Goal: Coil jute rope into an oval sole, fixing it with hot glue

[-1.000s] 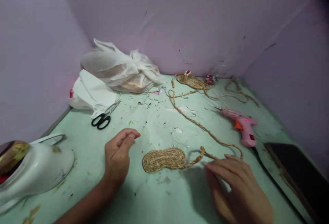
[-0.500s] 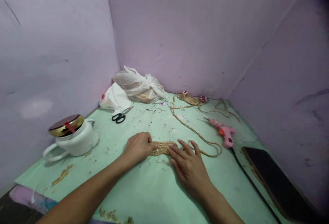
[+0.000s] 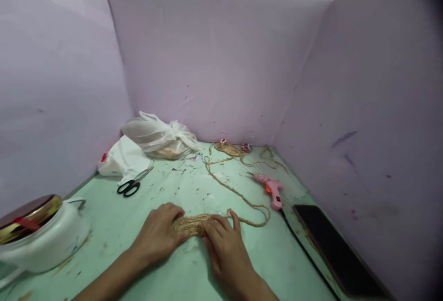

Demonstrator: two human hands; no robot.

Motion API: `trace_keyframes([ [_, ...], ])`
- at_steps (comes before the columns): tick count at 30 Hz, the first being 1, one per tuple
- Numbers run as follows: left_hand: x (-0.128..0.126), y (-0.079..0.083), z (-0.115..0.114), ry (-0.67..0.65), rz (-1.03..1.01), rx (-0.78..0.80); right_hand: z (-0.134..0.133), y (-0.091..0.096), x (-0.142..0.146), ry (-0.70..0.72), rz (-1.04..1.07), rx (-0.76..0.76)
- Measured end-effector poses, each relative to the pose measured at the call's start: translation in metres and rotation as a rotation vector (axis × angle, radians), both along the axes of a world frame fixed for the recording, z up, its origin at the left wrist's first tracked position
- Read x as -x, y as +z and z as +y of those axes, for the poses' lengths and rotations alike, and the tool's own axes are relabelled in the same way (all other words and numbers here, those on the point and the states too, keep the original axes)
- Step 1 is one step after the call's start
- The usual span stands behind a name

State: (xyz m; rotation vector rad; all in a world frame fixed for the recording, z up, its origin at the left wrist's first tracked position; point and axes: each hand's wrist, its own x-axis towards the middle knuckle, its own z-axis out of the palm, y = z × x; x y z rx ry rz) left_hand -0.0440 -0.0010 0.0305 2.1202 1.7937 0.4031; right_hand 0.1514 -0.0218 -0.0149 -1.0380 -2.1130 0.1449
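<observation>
Green tabletop (image 3: 277,264), three lilac walls (image 3: 207,61).
Left hand (image 3: 161,232) clasps one end of rope coil (image 3: 191,224); right hand (image 3: 226,248), fingers partly spread, covers the other.

curves left hand (image 3: 161,229) at lower centre-left of frame with thumb apart | rests right hand (image 3: 226,248) palm-down at lower centre, extending fingers (image 3: 215,230) | slants forearms (image 3: 117,269) up from bottom edge
</observation>
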Motion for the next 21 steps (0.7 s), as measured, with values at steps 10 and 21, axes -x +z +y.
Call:
trace_keyframes([
  [10,0.0,-0.031,-0.006,-0.095,-0.001,-0.304,0.009,-0.03,-0.008,-0.185,0.087,-0.186],
  [21,0.002,-0.027,-0.002,-0.219,-0.093,-0.483,0.032,-0.025,-0.053,-0.227,-0.035,-0.133],
])
